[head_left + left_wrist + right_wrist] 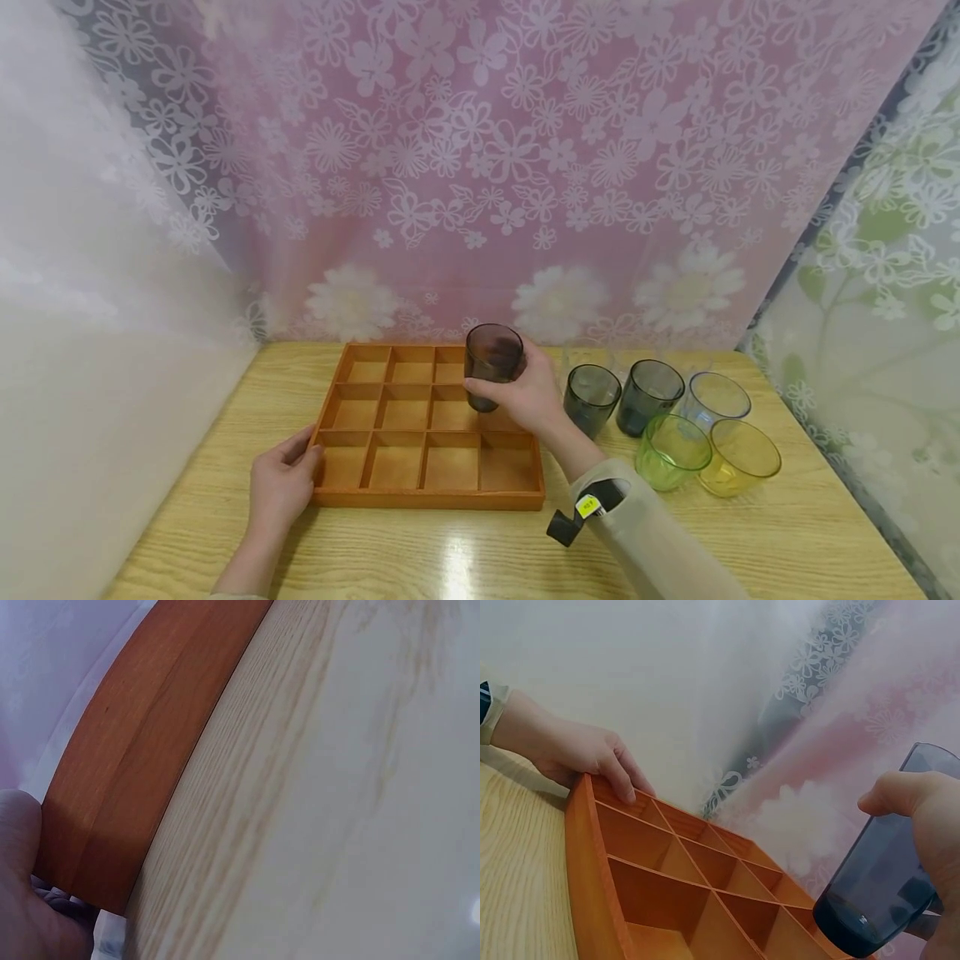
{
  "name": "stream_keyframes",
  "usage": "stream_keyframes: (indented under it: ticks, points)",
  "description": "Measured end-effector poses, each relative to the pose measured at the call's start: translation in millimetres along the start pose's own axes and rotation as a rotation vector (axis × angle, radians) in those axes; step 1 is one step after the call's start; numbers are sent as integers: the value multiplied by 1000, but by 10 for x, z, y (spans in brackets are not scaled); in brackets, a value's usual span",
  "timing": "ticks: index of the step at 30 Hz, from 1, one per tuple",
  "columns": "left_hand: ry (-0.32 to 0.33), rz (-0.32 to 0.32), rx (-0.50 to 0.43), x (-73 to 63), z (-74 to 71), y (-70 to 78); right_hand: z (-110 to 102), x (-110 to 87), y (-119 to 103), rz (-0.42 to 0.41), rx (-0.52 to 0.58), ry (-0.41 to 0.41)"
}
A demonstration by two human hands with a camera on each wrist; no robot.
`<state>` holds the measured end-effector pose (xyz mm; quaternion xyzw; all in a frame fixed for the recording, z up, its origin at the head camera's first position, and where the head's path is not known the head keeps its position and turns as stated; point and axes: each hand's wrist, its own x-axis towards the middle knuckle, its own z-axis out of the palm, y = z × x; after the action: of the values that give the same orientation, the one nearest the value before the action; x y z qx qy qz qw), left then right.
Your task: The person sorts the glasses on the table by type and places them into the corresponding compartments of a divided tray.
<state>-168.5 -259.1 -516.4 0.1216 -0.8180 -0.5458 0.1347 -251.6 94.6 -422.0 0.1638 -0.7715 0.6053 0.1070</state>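
My right hand [528, 392] grips a dark smoky glass tumbler [492, 354] round its side, upright over the right back part of a divided wooden tray [427, 498]. In the right wrist view the tumbler [885, 862] appears tilted, its thick base near the tray's dividers and the thumb across its wall. My left hand [281, 482] holds the tray's left side near the front corner. The right wrist view shows the left hand [592, 757] with fingers over the rim. Close up in the left wrist view, the hand [30, 885] is at the tray's end.
Right of the tray stand two dark grey glasses [592, 400], a green glass [673, 452], a yellow glass [744, 457] and a blue-rimmed clear glass [716, 400]. More clear glass shows faintly behind them. A pink flowered curtain [480, 167] hangs behind the wooden table [375, 550].
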Motion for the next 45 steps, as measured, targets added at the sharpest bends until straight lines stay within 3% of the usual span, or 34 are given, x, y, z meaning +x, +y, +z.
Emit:
stream_keyframes:
  ticks: [12,37,45]
  points:
    - [15,1,7,-3,-16,16,264,284,67,-30,77,-23]
    - [17,-7,20,2,-52,27,886,749,140,-58,29,-58]
    - [8,-5,7,12,-13,3,993,839,203,-44,10,-75]
